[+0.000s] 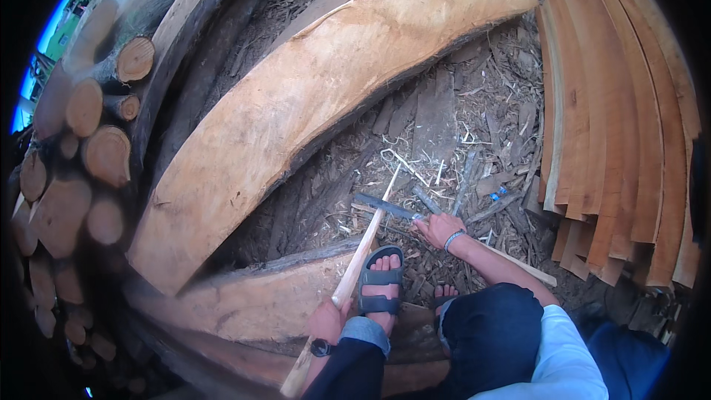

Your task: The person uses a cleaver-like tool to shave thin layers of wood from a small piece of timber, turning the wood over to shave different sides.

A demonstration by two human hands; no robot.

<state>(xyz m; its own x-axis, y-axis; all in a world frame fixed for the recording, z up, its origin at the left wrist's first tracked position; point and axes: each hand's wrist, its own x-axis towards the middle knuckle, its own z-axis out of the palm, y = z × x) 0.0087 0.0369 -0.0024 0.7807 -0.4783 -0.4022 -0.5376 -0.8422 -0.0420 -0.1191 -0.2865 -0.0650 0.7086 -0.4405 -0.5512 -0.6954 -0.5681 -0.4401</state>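
Nearest: your dk jeans [492, 337], cuffs rolled, w/ a lt sleeve [566, 352] at lower R. Your L hand [326, 318] is closed round the lower part of the pale stick [363, 248]; butt end sticks out below, near the bottom edge. Watch [321, 347] on L wrist, dk; dial too small to read. Stick runs up & slightly R, just L of your L sandal [383, 277] (grey-green, 2 straps), tip over the litter. Cut slab [281, 300] lies L of that foot.

Your R hand [435, 230] is wrapped round the handle end of a knife [389, 206], fingers curled, handle mostly hidden. Flat grey blade points L & crosses the stick's upper part; contact w/ it: can't tell. Bracelet [453, 240] on R wrist, bluish; pattern too fine to make out.

Beyond: bark litter [415, 130] w/ pale shavings. Blue scrap [498, 194] among it, poss. wrapper; any print illegible at this res.

Farther: big curved slab [333, 78] arcs lower L to upper R. Stacked planks [615, 126] at R, reddish-brn; log pile [107, 155] far L, cut ends facing you.
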